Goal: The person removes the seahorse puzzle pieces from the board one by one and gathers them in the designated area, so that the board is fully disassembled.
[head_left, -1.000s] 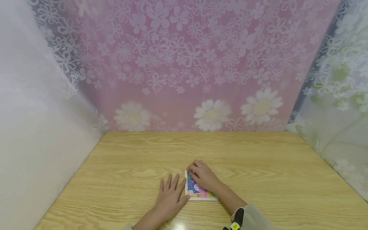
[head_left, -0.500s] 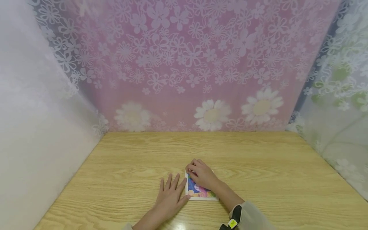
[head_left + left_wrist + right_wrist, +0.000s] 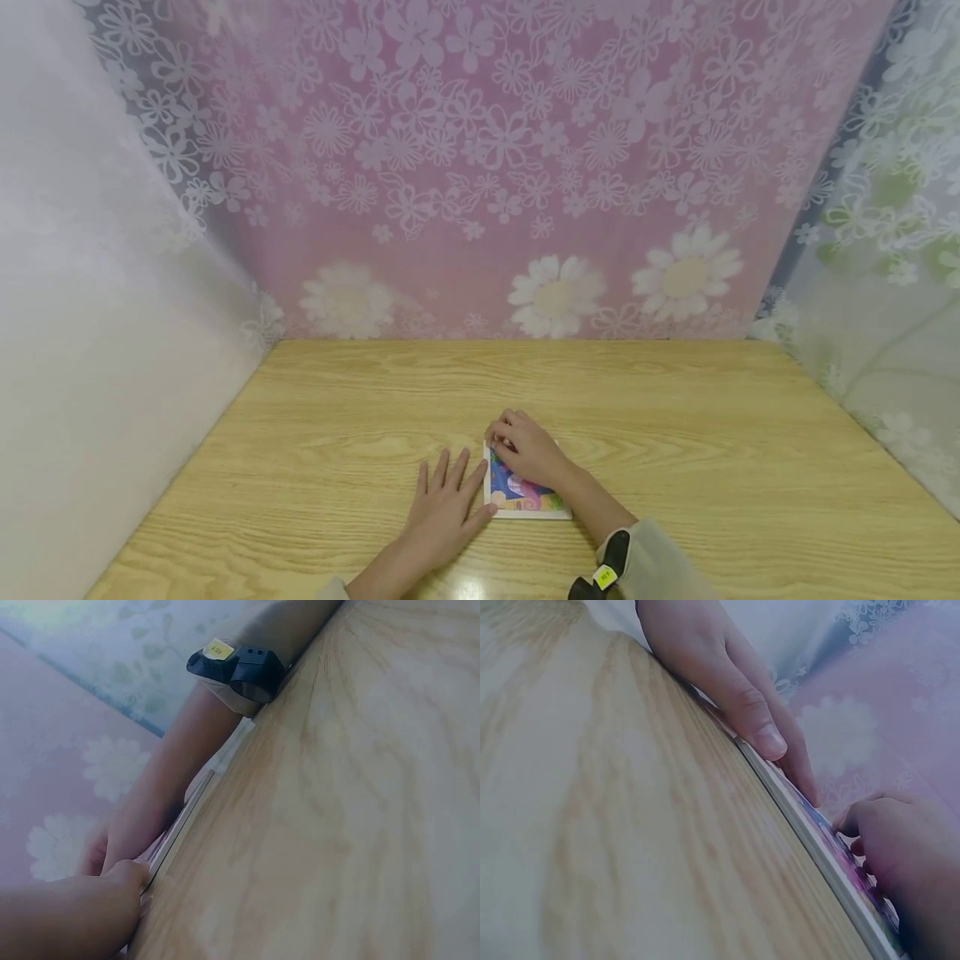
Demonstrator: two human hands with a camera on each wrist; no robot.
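A flat board with a white border and a colourful blue, pink and orange picture (image 3: pixel 528 498) lies on the wooden table. My left hand (image 3: pixel 442 510) rests to its left with fingers spread and straight; the thumb lies on the board's lower left corner and the index fingertip touches its left edge. Over the board's upper part is my right hand (image 3: pixel 528 450), fingers curled down at the upper left corner. In the right wrist view, the fingertips of that right hand (image 3: pixel 904 844) meet the picture surface (image 3: pixel 847 862). Whether they pinch anything is hidden.
The wood-grain table (image 3: pixel 337 417) spreads out around the board. A pink flowered curtain (image 3: pixel 480 167) hangs behind the far edge, with pale sheets at left and right. A black strap device (image 3: pixel 603 571) with a yellow label sits on the right wrist.
My right hand has shifted very slightly up and left along the board's upper left corner. The left hand stays in place, and the head view has tilted a little.
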